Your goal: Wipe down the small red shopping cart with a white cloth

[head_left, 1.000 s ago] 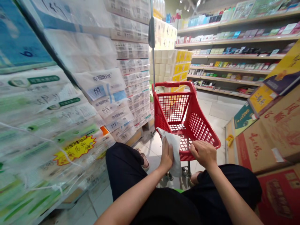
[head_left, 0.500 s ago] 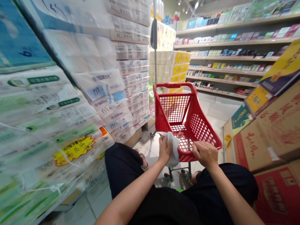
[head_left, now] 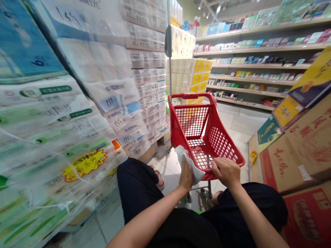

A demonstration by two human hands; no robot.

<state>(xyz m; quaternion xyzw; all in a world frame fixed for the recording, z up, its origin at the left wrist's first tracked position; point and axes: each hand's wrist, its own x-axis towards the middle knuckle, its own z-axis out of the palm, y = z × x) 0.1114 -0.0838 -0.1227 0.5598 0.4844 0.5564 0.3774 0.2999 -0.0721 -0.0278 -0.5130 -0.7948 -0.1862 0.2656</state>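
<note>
A small red shopping cart [head_left: 224, 137] with a perforated plastic basket stands between my knees, its handle on the far side. My left hand [head_left: 186, 174] holds a white cloth [head_left: 197, 174] against the near left corner of the basket rim. Part of the cloth sticks up beyond my fingers, and the corner beneath it is hidden. With its fingers curled over the near rim, my right hand [head_left: 227, 170] grips the basket towards the right. Inside, the basket shows only its slotted floor. A grey pole [head_left: 170, 72] rises from the cart's far left side.
Wrapped tissue packs [head_left: 121, 120] are stacked high close on the left, with a yellow price sign [head_left: 84, 165]. Cardboard boxes [head_left: 292, 155] line the right. Shelves [head_left: 253, 65] of small goods and yellow-white tissue packs [head_left: 199, 75] stand behind the cart.
My left hand has shifted slightly right and down with the cloth, which now bunches over the basket's corner. My right hand keeps its grip on the rim. The view has tilted slightly.
</note>
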